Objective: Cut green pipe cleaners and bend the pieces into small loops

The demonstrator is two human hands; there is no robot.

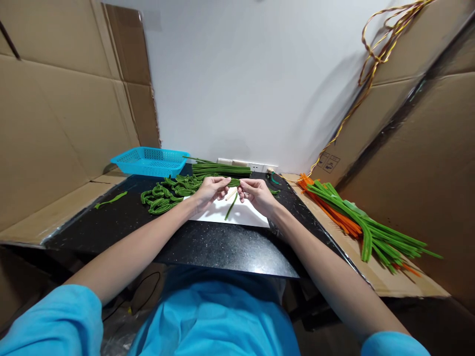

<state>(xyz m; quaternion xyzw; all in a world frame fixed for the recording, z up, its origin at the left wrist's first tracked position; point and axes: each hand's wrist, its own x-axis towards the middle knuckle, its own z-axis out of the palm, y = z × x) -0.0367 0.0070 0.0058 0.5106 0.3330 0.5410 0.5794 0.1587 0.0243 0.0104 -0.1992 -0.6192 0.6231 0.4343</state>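
Between my two hands, above a white sheet (pixel 211 215), stretches a dark green pipe cleaner (pixel 234 182), apparently bent or looped. My left hand (pixel 211 192) pinches one end of it, and my right hand (pixel 257 195) pinches the other. Below them, a loose green pipe cleaner piece (pixel 230 207) lies on the sheet. A pale wooden stick (pixel 231 194) shows between the hands; whether a hand touches it I cannot tell. Left of my left hand is a heap of looped green pipe cleaners (pixel 163 198).
A bundle of straight dark green pipe cleaners (pixel 218 169) lies behind the hands. At the back left stands a blue plastic basket (pixel 148 171). Bright green (pixel 386 232) and orange stems (pixel 337 215) rest on cardboard at right. A power strip (pixel 256 167) sits against the wall.
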